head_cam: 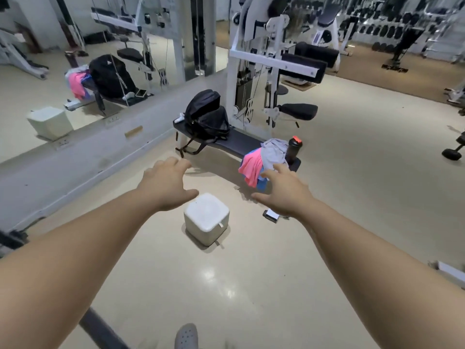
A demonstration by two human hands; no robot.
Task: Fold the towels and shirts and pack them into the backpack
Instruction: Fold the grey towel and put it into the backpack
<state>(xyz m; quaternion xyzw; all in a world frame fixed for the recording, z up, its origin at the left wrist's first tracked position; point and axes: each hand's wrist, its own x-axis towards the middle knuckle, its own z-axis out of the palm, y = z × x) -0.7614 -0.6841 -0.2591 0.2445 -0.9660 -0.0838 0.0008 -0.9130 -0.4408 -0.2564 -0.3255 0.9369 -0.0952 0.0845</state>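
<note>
A small pale mark on the reflection of the black backpack in the wall mirror may be a logo, but it is too blurred to read.

The black backpack stands upright at the far end of the black padded tabletop, its top flap sagging open and its straps hanging off the near edge. Just beyond it on the same end lies a small white object, too small to identify. At the tabletop's near end sits a loose heap: a grey garment on top, a pink cloth draped over the edge, and a blue cloth mostly hidden beneath them. A dark shaker bottle with a red lid stands upright just behind the heap, its lower half covered by the grey garment.

On the floor in front of the tabletop is a white cube stool, and beside it a flat dark device partly hidden by the right wrist. Behind the tabletop rises a white cable machine.

The left hand reaches forward, palm down, fingers loosely spread, holding nothing. The right hand is likewise wide and empty; its fingertips overlap the heap's lower edge in view, and whether they touch it cannot be told. A grey perforated clog is cut off at the bottom edge.
</note>
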